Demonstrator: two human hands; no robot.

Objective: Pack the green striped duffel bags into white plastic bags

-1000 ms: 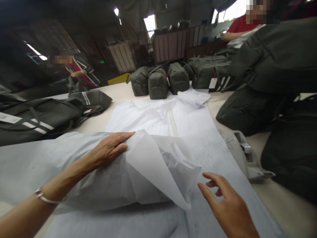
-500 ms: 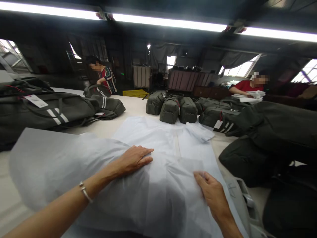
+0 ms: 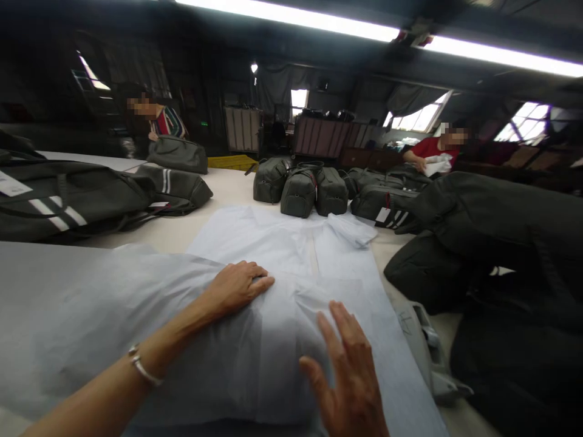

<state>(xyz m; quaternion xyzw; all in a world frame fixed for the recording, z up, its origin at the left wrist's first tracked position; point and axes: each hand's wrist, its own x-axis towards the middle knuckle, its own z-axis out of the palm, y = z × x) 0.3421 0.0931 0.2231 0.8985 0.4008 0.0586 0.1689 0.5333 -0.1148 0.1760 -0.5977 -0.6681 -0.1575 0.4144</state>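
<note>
My left hand (image 3: 239, 288) lies on thin white wrapping paper (image 3: 255, 340), fingers together and palm down. Something dark shows faintly through the paper, bulky and covered; I cannot make out its kind. My right hand (image 3: 348, 364) is spread over the paper's right side, thumb apart, holding nothing. Whether its fingertips touch the paper I cannot tell. Beyond both hands, more thin pale sheets (image 3: 241, 233) lie flat, with one crumpled piece (image 3: 353, 229) at their far right. To the right of my right hand sits a grey plastic object (image 3: 428, 346) with a dark mark written on it.
Several dark green bags (image 3: 298, 193) stand at the far side of the table (image 3: 230, 185). Striped bags (image 3: 77, 194) lie at left, and large dark bags (image 3: 492, 224) are heaped at right. One person (image 3: 168, 121) handles a bag; another (image 3: 428, 152) holds white material.
My right hand has opened from a pinch at the paper, come nearer and spread its fingers. The left hand still rests on the paper. The view has turned a little rightward.
</note>
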